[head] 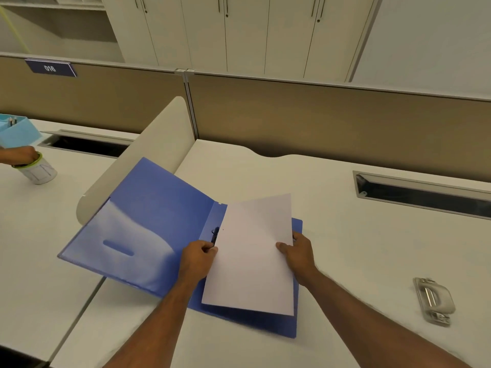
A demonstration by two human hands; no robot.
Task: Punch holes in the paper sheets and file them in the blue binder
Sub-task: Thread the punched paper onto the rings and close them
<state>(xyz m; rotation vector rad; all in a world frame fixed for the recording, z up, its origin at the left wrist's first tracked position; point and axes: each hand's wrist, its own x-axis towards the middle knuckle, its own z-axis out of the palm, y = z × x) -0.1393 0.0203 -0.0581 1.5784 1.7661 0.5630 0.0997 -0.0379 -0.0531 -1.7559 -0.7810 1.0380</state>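
The blue binder (148, 229) lies open on the white desk, its front cover propped up to the left against a low divider. White paper sheets (252, 256) rest over the binder's right half, beside the dark clip (215, 233) at the spine. My left hand (198, 257) pinches the sheets' left edge just below the clip. My right hand (299, 254) grips their right edge, thumb on top. A grey hole punch (434, 301) sits apart on the desk, far to the right.
A rounded cream divider (159, 144) stands behind the binder's cover. Cable slots (422, 193) are cut into the desk at right and back left. On the neighbouring desk, another person's hand (18, 155) touches a white cup (39, 172) near a light blue box (18, 132).
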